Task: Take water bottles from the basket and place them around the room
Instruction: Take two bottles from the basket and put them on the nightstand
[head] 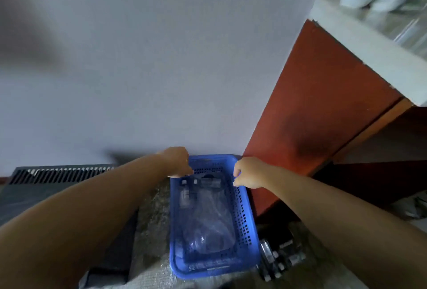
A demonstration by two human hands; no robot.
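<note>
Crowding the blue basket [245,219] on its right: a red-brown cabinet panel [312,115], just beside the rim. Leaving a strip of speckled surface [152,208] left of the basket, then a dark grille [62,173].

Gripping the basket's far rim, left hand [178,161] and right hand [248,172] curling fingers over opposite edges.

Lying inside the basket, nearer than both hands: blurred clear water bottles [208,219].

Rising beyond the basket, a pale wall [161,58].

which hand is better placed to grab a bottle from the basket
Left, probably. The left hand holds the far left corner of the basket, fingers beside the caps of the bottles; the right hand is curled on the right rim, farther off.
</note>
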